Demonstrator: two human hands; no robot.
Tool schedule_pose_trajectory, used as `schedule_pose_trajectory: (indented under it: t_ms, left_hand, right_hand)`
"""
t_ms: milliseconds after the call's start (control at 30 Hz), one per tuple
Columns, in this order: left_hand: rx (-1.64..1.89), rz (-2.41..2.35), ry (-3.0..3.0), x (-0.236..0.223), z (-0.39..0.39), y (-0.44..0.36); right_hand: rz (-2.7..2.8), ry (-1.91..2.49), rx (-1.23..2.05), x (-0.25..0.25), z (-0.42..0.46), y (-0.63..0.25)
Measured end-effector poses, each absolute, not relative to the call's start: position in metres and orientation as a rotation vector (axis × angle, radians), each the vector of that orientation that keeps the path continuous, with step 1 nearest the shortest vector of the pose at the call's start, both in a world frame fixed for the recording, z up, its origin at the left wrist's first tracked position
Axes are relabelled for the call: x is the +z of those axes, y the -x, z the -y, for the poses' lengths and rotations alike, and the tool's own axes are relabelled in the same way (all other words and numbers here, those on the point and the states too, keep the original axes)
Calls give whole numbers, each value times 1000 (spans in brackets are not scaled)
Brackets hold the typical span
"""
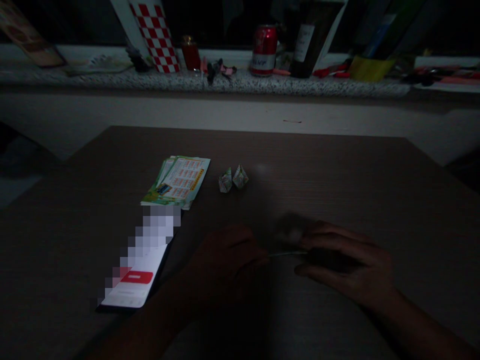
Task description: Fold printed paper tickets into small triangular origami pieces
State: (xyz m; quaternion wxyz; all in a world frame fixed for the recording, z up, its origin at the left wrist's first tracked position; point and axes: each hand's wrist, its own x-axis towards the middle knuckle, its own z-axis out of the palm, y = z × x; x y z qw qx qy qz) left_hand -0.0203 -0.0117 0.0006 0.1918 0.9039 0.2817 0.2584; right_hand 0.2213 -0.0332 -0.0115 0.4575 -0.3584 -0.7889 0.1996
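My left hand (232,255) is closed, pinching one end of a thin piece of paper (287,254) that shows almost edge-on as a pale line. The paper's other end reaches between the thumb and fingers of my right hand (348,257), which are apart; whether they touch it is too dark to tell. Beyond my left hand, two small folded paper pieces (240,177) stand side by side on the table. To their left lies a stack of printed calendar cards (183,180), green and white.
A phone (129,295) with its screen lit lies left of my left forearm on the wooden table (330,175). Along the granite sill (232,87) behind stand a red can (264,50), a red-and-white checkered cylinder (155,37), a dark container (309,42) and small clutter.
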Motion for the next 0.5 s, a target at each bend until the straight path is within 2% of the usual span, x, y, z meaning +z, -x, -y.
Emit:
schedule_pose_trajectory:
  t_ms: [367, 500]
  left_hand:
    - [768, -839, -2529, 2, 11, 16]
    - [886, -877, -2545, 6, 15, 10]
  right_hand:
    - [1994, 758, 379, -7, 34, -214]
    - [2047, 720, 329, -4, 35, -211]
